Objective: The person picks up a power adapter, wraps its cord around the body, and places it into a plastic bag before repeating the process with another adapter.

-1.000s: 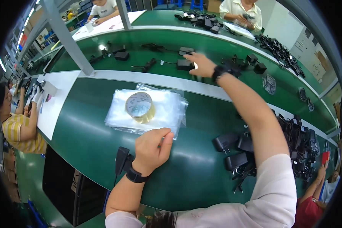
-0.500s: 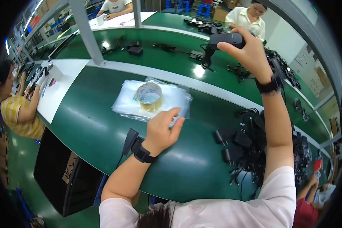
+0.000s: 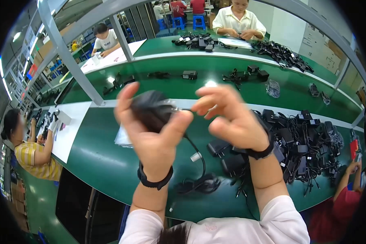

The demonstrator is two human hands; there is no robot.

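My left hand (image 3: 148,138) is closed around a black power adapter (image 3: 150,112), which is blurred by motion. A black cord (image 3: 201,160) hangs below it to a loose coil (image 3: 203,184) over the table. Close beside it on the right is my right hand (image 3: 238,126), its fingers bent and the thumb apart from them. A short dark strand shows at its fingertips; blur hides whether they touch it. Clear plastic bags (image 3: 124,137) lie behind my left hand, mostly covered by it. The tape roll is out of sight.
A big heap of black adapters and cords (image 3: 301,146) covers the right of the green table (image 3: 97,138). Beyond a pale rail (image 3: 122,102), more adapters (image 3: 190,75) lie on another green surface. Metal posts (image 3: 69,53) rise at the left. Co-workers sit left, right and opposite.
My right hand has come down from the upper right, where it held a dark adapter. My left hand, empty before, now holds an adapter. The view has shifted too.
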